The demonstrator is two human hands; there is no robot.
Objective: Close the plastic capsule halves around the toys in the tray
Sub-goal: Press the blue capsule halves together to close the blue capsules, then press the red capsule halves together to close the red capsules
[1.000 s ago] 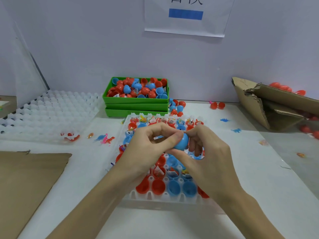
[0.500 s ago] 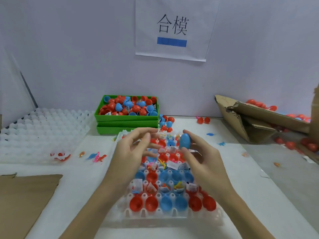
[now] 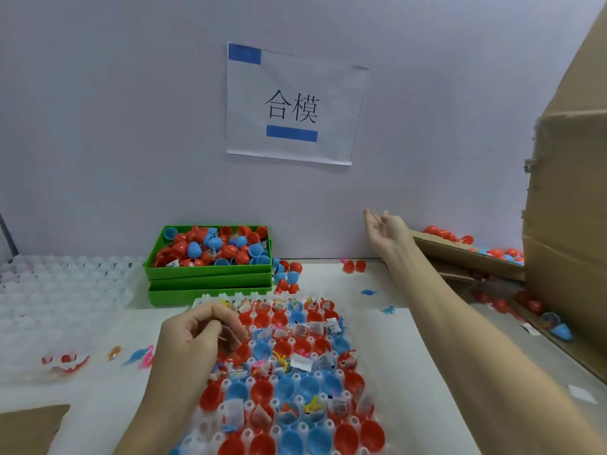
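A white tray (image 3: 226, 296) lies in front of me, its cells filled with red and blue capsule halves (image 3: 289, 389) and small bagged toys (image 3: 305, 330). My left hand (image 3: 197, 339) hovers over the tray's left side. Its fingers are loosely curled above a red half (image 3: 243, 351), and I see nothing held in them. My right hand (image 3: 384, 231) is stretched far out to the back right, fingers spread and empty. It sits beside a cardboard flap where closed red capsules (image 3: 440, 233) lie.
Stacked green bins (image 3: 210, 277) of loose capsule halves stand behind the tray. Empty white trays (image 3: 65, 290) lie on the left. A tall cardboard box (image 3: 565, 224) stands at the right, a blue capsule (image 3: 560, 330) below it. Loose toys (image 3: 141, 356) are scattered on the table.
My right hand held a blue capsule over the tray; now it is out at the back right, empty. My left hand dropped toward the tray's left side. My view tilted up.
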